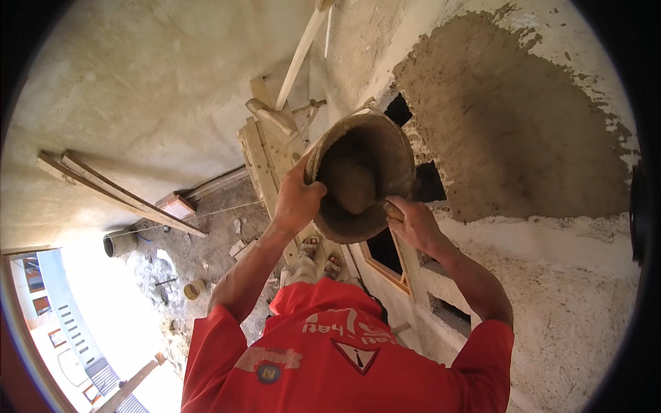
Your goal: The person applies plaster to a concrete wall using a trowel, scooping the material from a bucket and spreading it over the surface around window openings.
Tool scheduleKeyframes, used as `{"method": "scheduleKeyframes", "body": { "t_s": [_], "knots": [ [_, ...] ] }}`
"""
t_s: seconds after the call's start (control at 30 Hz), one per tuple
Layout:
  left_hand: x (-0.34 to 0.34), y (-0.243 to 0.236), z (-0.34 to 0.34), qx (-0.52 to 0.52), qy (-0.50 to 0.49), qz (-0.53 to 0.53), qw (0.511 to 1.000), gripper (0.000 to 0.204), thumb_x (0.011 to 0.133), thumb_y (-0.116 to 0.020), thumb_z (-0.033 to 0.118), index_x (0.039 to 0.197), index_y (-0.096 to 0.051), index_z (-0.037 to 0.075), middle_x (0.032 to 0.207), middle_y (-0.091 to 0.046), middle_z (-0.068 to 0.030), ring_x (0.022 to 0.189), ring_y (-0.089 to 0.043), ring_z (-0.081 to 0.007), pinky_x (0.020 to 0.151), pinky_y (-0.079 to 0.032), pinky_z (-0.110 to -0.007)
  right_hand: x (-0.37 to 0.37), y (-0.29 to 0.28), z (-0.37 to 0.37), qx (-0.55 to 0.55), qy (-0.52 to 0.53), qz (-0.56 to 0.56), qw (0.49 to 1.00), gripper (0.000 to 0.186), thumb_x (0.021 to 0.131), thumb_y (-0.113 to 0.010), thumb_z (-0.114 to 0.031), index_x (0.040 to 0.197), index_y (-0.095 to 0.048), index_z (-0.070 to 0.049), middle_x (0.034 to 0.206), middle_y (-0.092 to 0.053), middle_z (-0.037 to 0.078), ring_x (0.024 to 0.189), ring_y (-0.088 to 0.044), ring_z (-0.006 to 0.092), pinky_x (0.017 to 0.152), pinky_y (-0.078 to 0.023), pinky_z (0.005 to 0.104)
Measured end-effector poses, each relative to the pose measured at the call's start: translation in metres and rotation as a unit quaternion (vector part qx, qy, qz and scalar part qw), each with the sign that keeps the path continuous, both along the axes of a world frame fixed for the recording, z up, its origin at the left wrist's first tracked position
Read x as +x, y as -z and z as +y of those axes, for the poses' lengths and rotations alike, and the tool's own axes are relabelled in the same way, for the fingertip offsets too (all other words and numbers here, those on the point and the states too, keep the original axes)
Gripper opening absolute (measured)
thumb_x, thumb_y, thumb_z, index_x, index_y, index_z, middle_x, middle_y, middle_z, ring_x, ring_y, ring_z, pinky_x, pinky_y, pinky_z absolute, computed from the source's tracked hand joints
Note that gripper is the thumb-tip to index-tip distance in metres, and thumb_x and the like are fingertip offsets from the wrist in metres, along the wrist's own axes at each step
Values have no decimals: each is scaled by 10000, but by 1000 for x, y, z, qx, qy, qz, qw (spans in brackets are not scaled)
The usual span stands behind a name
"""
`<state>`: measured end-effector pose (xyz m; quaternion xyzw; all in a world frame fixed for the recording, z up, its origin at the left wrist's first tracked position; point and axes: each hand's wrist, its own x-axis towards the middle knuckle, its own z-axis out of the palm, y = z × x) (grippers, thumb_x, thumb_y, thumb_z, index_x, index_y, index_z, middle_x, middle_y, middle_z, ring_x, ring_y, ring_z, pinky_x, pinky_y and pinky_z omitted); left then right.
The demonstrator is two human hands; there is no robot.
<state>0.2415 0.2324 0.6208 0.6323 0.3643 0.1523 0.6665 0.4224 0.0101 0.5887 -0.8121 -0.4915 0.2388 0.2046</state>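
Observation:
My left hand is closed on the left rim of a mortar-crusted bucket, which is tilted so that its inside shows. Grey-brown mortar lies in it. Closed around a short wooden handle at the bucket's lower right edge is my right hand; whatever tool it belongs to is mostly hidden in the dark interior. To the right, a broad patch of fresh rough plaster covers part of the wall, beside small dark square openings.
My sandalled feet stand on narrow wooden planks high above a rubble-strewn floor. Long boards lean at the left, near a string and small buckets. A framed opening is low on the right wall; bright daylight enters at lower left.

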Motion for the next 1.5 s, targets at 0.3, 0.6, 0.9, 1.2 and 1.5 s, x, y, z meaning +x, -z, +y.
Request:
{"method": "scheduleKeyframes", "body": {
  "t_s": [0.3, 0.6, 0.9, 1.2, 1.5],
  "knots": [
    [-7, 12, 11, 22, -38, -80, 996, 599, 736, -571, -32, 1335, -582, -36, 1075, -690, -76, 959, -629, -161, 888, -503, -289, 29, -126, 6, 9, 5, -24, 1000, 446, 794, -799, -163, 1191, -628, -50, 1003, -703, 201, 943, -719, 323, 804, -563, 402],
    [-25, 1, 18, 59, -76, -61, 993, 623, 734, -555, -11, 1355, -585, -28, 1049, -705, -99, 934, -634, -166, 878, -496, -288, 49, -307, 27, 100, -33, -48, 993, 449, 818, -760, -194, 1203, -615, -16, 955, -653, 107, 746, -635, 180, 639, -544, 295],
    [-38, 13, 10, 34, -68, -61, 995, 595, 719, -559, 3, 1311, -602, -40, 1074, -708, -116, 965, -638, -173, 900, -496, -293, 203, -332, 34, 113, 318, -237, 911, 503, 955, -635, -315, 1384, -580, -57, 1004, -702, 127, 781, -654, 196, 708, -582, 353],
    [-41, 17, 5, 69, -38, -17, 997, 598, 709, -585, 27, 1304, -603, -33, 1056, -705, -120, 969, -647, -202, 918, -495, -323, 116, -308, 19, 18, 234, -118, 965, 606, 925, -668, -262, 1476, -507, -69, 1056, -674, 113, 762, -626, 178, 708, -562, 310],
    [-16, -4, 4, 120, 31, 46, 991, 647, 767, -568, 44, 1413, -564, 71, 1124, -718, -201, 1076, -686, -298, 976, -489, -375, 9, -146, 39, -213, -142, -403, 878, 321, 913, -641, -144, 1215, -633, -36, 1035, -687, 220, 894, -715, 300, 758, -594, 424]
  ]
}}
